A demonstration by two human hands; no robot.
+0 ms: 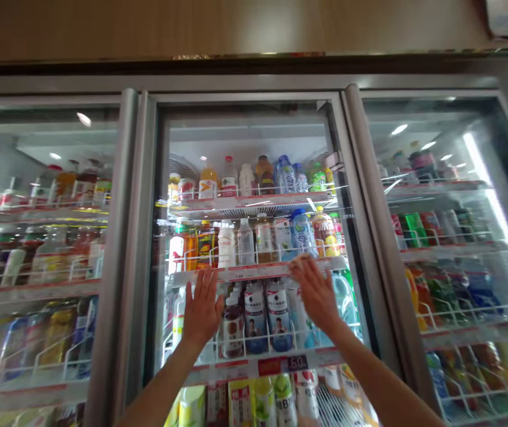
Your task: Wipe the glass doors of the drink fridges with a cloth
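Before me is the middle glass door [245, 133] of a drinks cooler, with shelved bottles behind the pane. My left hand [201, 308] is raised flat at the glass, fingers stretched and slightly apart, holding nothing. Farther right, my right hand [318, 293] presses a crumpled pale cloth [299, 265] at the pane, the fingers lying over it. Most of the cloth is hidden by those fingers. Between my hands, dark-labelled bottles [256, 317] stand on a shelf behind the glass.
Upright metal frames [124, 237] separate this door from the left glass door [44, 136] and the right glass door [418, 130]. More bottles and cans fill the shelves there. A price sign [283, 364] hangs on a lower shelf edge. Above runs a wood-coloured panel [236, 26].
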